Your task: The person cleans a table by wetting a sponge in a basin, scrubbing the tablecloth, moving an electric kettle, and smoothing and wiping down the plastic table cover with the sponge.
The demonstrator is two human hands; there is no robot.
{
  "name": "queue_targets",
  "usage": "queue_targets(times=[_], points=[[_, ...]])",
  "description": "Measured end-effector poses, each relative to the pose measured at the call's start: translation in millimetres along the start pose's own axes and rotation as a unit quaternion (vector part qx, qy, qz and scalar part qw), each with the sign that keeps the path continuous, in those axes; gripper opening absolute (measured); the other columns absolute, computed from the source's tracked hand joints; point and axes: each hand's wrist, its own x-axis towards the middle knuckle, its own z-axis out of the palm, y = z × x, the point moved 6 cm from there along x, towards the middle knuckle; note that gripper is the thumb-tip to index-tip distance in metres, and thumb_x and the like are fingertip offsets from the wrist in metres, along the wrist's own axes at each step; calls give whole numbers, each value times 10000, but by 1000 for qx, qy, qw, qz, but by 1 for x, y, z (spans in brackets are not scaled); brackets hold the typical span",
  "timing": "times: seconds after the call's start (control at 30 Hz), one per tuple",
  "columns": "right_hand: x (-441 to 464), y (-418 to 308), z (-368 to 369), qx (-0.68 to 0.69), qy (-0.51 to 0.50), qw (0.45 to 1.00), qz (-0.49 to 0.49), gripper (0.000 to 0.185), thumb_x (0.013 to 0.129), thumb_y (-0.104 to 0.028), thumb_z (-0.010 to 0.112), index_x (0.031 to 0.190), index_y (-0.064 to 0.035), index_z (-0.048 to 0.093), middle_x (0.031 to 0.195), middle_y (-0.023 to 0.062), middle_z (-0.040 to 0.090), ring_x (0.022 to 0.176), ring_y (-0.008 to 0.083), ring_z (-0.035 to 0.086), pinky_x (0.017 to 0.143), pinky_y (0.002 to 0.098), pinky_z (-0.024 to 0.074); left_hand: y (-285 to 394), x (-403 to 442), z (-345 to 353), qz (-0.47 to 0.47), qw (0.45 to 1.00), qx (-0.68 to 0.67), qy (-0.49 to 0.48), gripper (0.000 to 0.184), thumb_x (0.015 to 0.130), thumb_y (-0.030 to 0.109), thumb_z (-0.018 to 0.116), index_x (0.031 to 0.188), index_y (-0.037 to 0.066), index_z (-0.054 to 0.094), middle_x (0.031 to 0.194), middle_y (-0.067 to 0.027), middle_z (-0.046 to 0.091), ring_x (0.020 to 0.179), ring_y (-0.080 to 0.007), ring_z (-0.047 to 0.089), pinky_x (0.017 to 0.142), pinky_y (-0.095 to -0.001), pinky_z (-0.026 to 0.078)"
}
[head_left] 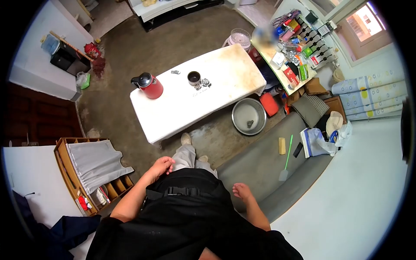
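Observation:
My left hand (163, 165) hangs beside my thigh, its fingers loosely bent and a little apart, with nothing visible in it. On the other side, my right hand (242, 191) is curled over the grey sofa (255, 173) and looks empty. Ahead stands a long table with a white cover (173, 115). On it are a red kettle (151, 88) with a black lid and handle, a dark cup (194, 78), small clear glass-like items (205, 82) and a small grey object (175, 72). Neither hand touches any of these.
A metal basin (249, 116) sits on the floor right of the table. A green fly swatter (286, 160), a yellowish block (282, 146) and a black remote-like object (297, 150) lie on the sofa. A wooden cabinet (71, 173) stands left. A cluttered side table (281, 73) is at the far right.

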Motion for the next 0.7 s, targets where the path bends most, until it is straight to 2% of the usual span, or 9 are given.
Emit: queue_targets(times=[0.23, 0.33, 0.53, 0.7], points=[[-6, -14, -1, -9, 14, 999, 30, 180, 1008, -238, 542, 1119, -120, 621, 943, -8, 673, 762, 94, 646, 681, 279, 554, 23, 33, -15, -15, 994, -98, 39, 111, 989, 143, 510, 975, 96, 610, 703, 23, 546, 590, -86, 503, 530, -230, 420], [11, -9, -3, 11, -50, 999, 12, 187, 1022, -252, 516, 1113, -129, 624, 933, -17, 671, 783, 95, 648, 679, 274, 548, 52, 62, -19, -20, 994, -105, 30, 120, 986, 138, 491, 969, 97, 603, 694, 20, 540, 573, -89, 491, 509, -234, 408], [0, -60, 11, 23, 41, 999, -13, 209, 1032, -292, 494, 1071, -135, 625, 905, -29, 655, 807, 83, 628, 648, 251, 518, 92, 118, -27, 5, 1000, -20, -2, 141, 983, 148, 453, 975, 103, 586, 682, 30, 519, 577, -83, 486, 506, -234, 395], [10, -125, 2, -3, 88, 994, -66, 241, 1016, -329, 523, 1102, -131, 629, 862, -39, 608, 764, 75, 576, 661, 256, 494, 108, 132, -38, 8, 998, -27, 48, 139, 973, 137, 466, 989, 95, 598, 683, 23, 533, 586, -85, 500, 500, -241, 405]])
